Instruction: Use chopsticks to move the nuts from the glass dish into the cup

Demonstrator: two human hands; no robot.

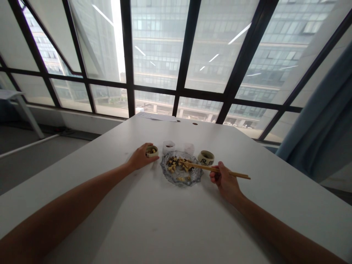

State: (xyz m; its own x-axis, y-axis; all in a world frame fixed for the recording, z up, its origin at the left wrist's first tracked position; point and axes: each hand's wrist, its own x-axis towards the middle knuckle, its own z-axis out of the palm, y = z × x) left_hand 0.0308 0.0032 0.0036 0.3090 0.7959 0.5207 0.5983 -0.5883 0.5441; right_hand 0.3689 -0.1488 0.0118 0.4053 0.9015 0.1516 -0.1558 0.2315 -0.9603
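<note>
Windows (pixel 159 55): tall panes in dark frames, facing a glass office block.
Light: pale daylight; ceiling strips mirrored in the glass.
Tabletop (pixel 170 220): white, running toward the windows.
Curtain (pixel 324 124): blue-grey, at right.
Floor (pixel 33 154): grey, at left.
Side table (pixel 16 99): white, far left.

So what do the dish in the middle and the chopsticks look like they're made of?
The dish looks like clear glass: the table shows through it, and its scalloped rim glints. The chopsticks in the right hand look like pale wood or bamboo, matte tan with no shine; which of the two is not clear.
</note>
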